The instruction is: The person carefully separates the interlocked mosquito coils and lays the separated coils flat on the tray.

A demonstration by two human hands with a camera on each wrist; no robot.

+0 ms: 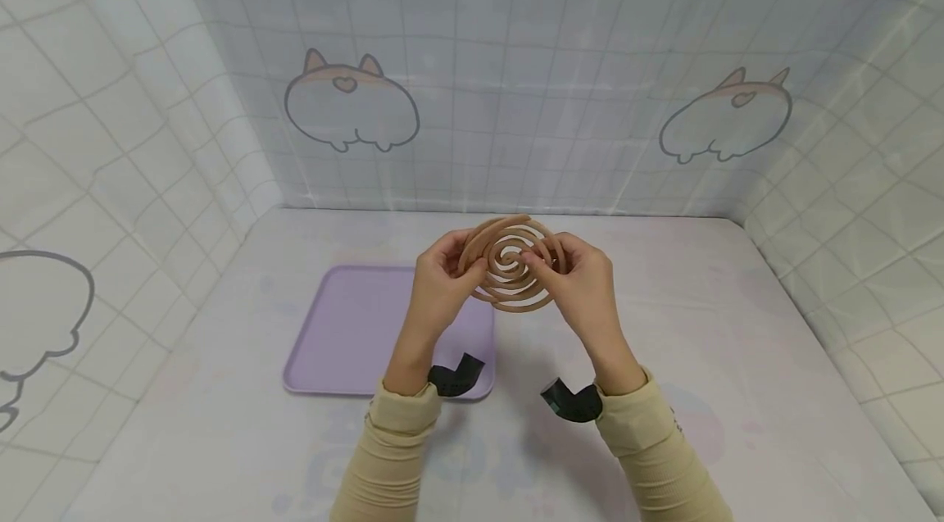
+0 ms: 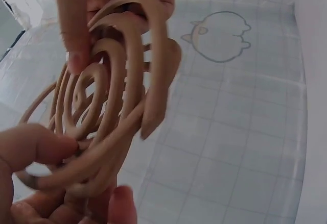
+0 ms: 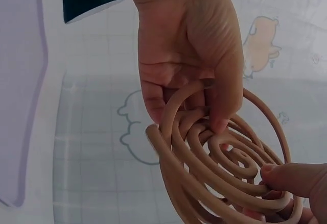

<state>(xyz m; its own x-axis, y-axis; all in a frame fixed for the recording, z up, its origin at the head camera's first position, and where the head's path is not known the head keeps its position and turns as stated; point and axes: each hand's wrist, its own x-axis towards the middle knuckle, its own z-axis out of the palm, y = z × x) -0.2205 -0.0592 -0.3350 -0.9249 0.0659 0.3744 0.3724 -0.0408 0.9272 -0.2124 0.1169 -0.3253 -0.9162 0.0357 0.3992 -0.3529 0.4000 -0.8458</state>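
Brown spiral mosquito coils (image 1: 507,258) are held up in front of me above the table. Their rings overlap and spread apart in depth; how many coils there are I cannot tell. On the left edge, my left hand (image 1: 441,280) pinches them, thumb in front and fingers behind. My right hand (image 1: 586,280) grips the opposite edge, its thumb reaching toward the centre. In the left wrist view, the mosquito coils (image 2: 134,50) are seen at a slant with a loose end hanging out. The right wrist view shows the left hand (image 3: 191,45) at the top and the right thumb (image 3: 294,178) below.
A flat purple tray (image 1: 354,333) lies on the white table (image 1: 701,325), left of centre and partly behind my left forearm. Tile-patterned sheets with cartoon animals (image 1: 352,108) form walls around the table. A black bracket (image 1: 571,401) is fixed at each wrist.
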